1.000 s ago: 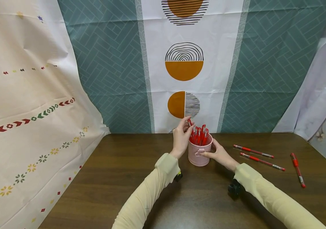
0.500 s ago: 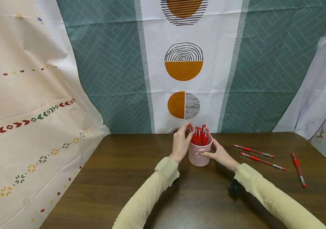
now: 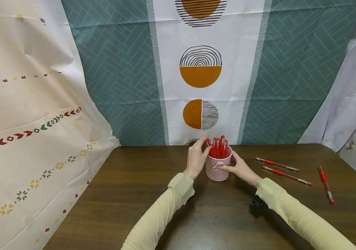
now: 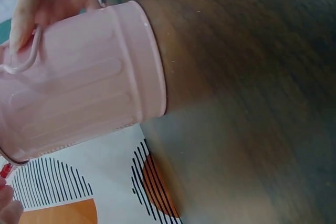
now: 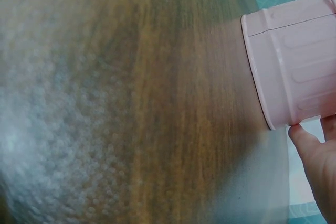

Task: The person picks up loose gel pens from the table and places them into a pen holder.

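Observation:
A pink cup [image 3: 217,170] with a small handle stands on the table in the head view, with several capped red pens [image 3: 217,148] upright in it. My left hand [image 3: 195,159] is at the cup's left rim, thumb and index finger pinching the top of a red pen [image 3: 208,142] whose lower part is hidden inside the cup. My right hand [image 3: 242,170] holds the cup from the right, thumb on the handle and fingers round the far side. In the left wrist view, that thumb lies at the handle of the pink cup [image 4: 79,77].
Three red pens lie on the brown table [image 3: 152,194] to the right: one pen [image 3: 277,164] farther back, a second pen [image 3: 287,175] before it, and a third pen [image 3: 326,184] near the right edge. A patterned curtain [image 3: 124,104] hangs behind the table.
My left hand has moved down, lowering the red pen into the cup along its left side. The right hand and the cup have stayed put.

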